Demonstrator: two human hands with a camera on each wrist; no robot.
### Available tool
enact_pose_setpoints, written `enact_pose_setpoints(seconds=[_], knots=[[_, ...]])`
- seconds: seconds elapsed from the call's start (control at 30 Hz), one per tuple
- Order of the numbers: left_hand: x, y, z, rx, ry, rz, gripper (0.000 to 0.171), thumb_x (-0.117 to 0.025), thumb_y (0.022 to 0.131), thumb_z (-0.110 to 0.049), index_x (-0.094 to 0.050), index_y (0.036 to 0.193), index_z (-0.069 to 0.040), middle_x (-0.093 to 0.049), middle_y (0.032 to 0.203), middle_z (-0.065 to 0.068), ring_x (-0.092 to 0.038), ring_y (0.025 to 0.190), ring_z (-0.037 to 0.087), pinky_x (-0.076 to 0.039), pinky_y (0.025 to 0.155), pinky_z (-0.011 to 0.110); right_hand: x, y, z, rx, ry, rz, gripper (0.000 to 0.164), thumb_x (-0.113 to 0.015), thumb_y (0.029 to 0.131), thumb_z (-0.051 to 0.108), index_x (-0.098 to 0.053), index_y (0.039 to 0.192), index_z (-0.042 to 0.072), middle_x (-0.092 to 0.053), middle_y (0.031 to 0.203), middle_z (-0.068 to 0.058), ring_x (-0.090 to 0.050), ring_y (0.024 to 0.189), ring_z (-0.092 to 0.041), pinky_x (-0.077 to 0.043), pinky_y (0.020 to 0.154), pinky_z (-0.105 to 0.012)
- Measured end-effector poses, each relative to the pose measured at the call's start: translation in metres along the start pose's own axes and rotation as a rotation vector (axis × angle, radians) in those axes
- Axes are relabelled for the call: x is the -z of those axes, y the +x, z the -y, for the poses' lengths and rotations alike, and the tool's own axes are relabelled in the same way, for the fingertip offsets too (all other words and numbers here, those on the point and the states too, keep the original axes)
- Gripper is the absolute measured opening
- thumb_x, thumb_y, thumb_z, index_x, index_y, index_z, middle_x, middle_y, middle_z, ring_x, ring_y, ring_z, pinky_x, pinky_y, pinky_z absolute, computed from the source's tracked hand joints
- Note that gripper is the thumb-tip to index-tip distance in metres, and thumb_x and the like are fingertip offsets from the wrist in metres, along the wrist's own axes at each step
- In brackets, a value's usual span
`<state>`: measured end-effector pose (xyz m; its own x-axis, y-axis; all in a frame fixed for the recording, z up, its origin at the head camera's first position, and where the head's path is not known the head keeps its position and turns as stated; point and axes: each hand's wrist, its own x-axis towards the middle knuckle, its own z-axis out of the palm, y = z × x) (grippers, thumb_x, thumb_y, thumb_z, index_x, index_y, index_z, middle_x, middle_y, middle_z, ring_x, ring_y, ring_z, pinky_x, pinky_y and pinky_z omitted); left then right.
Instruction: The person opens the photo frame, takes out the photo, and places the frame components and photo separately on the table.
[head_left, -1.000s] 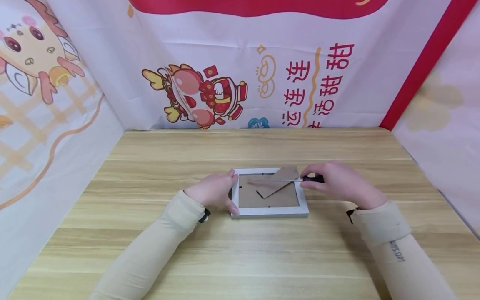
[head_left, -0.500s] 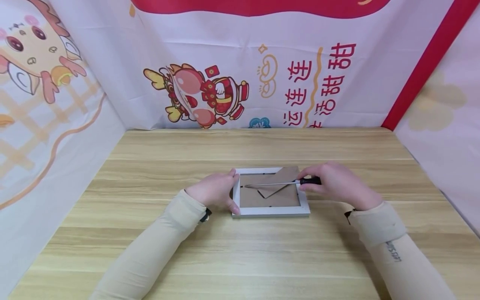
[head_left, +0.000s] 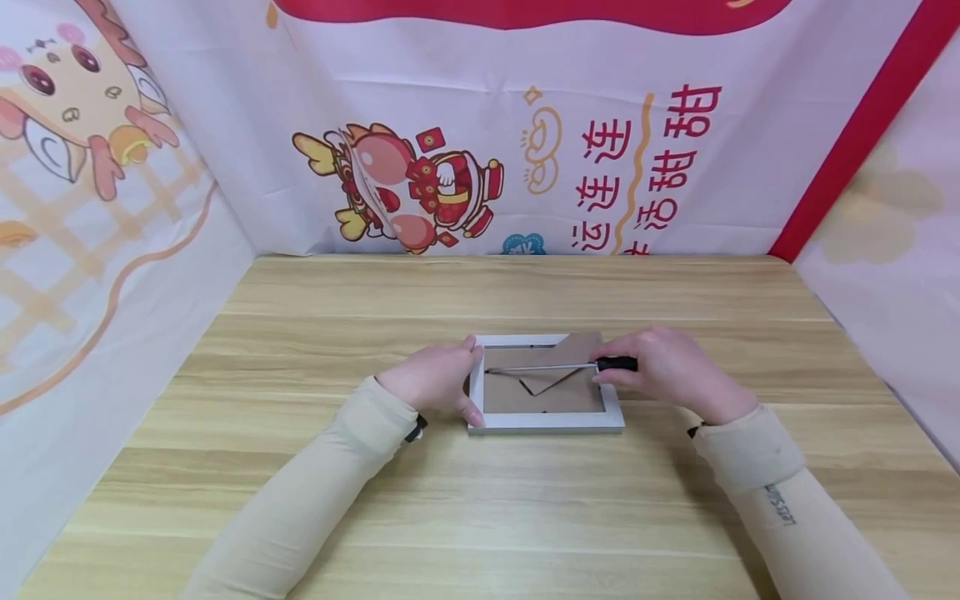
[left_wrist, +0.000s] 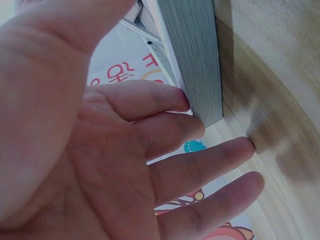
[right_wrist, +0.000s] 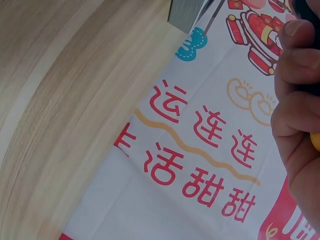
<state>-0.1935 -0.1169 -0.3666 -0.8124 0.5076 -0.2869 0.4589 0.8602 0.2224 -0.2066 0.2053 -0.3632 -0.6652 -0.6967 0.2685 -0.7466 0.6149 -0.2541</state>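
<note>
A white picture frame (head_left: 555, 421) lies face down on the table, its brown backing board (head_left: 502, 400) and slanted stand flap (head_left: 581, 344) showing. My left hand (head_left: 435, 379) holds the frame's left side, thumb at the near corner and index finger at the far one. In the left wrist view two fingertips meet the frame's grey edge (left_wrist: 195, 60); the other two fingers reach past it. My right hand (head_left: 671, 367) grips the black handle of a screwdriver (head_left: 555, 367). Its thin shaft crosses over the backing, the tip right at a small dark tab on the frame's left inner edge.
The wood-grain table (head_left: 465, 525) extends around the frame on all sides. A white printed cloth (head_left: 450, 67) with red lettering and cartoon figures hangs behind it, and similar cloths stand at left and right.
The screwdriver tip has come to the left tab from slightly farther up and right, and my right hand has shifted a little left. My left hand stays on the frame.
</note>
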Motion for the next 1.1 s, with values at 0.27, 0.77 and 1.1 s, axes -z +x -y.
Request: enact_pose_setpoints(seconds=[0.27,0.77,1.1], knots=[[0.0,0.001,0.0,0.016,-0.011,-0.001,0.109,-0.086,0.069,-0.05,-0.036,0.151,0.002,-0.023,0.158,0.024,-0.042,0.136,0.033,-0.034,0.112,0.041,0.0,0.0,-0.001,0.014,0.002,-0.003,0.023,-0.085,0.079,0.026,-0.079,0.1,0.02,-0.074,0.096,0.008,-0.068,0.082,-0.006,-0.057,0.071,-0.039],[0.003,0.0,-0.002,0.016,0.0,-0.009,0.108,-0.086,0.068,-0.05,-0.038,0.15,0.002,-0.025,0.156,0.025,-0.044,0.135,0.033,-0.035,0.112,0.04,0.0,0.003,0.004,-0.022,-0.039,-0.033,0.031,-0.087,0.076,0.025,-0.08,0.106,0.016,-0.075,0.097,0.005,-0.071,0.084,-0.012,-0.058,0.07,-0.04],[0.002,0.0,-0.001,0.02,-0.006,-0.009,0.107,-0.087,0.068,-0.048,-0.039,0.149,0.002,-0.027,0.157,0.024,-0.045,0.134,0.032,-0.035,0.111,0.041,0.021,0.023,0.021,-0.019,-0.164,0.024,0.031,-0.088,0.075,0.027,-0.08,0.104,0.021,-0.071,0.078,0.009,-0.064,0.067,-0.008,-0.052,0.056,-0.034]])
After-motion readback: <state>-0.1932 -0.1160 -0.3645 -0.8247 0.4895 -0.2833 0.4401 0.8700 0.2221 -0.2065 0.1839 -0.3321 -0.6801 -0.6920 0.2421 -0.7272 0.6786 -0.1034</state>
